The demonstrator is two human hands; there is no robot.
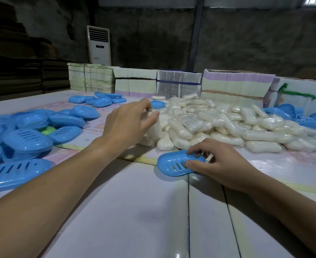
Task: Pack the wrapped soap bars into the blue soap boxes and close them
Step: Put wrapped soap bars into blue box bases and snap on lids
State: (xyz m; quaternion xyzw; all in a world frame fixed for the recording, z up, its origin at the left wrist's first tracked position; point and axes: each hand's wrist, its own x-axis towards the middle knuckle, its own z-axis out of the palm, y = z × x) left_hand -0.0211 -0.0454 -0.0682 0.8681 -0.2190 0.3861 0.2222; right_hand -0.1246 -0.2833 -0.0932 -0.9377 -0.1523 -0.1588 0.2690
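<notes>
White desk (134, 211) in dim storeroom. Right hand (222, 164) fingers grip empty open blue soap box (174, 164); left hand (127, 123) fingers pinch a wrapped soap bar (150, 113) from the pile.

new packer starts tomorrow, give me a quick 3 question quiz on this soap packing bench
1. True or false: the right hand holds a closed soap box.
2. Multiple choice: the left hand reaches into
A. the pile of wrapped soap bars
B. the heap of blue box parts
C. the stacked card bundles
3. Fill in: one part in the left-hand blue heap is a different colour, namely ____.

Key
1. False. It is an open slotted blue box half, empty, on the table.
2. A
3. green
</notes>
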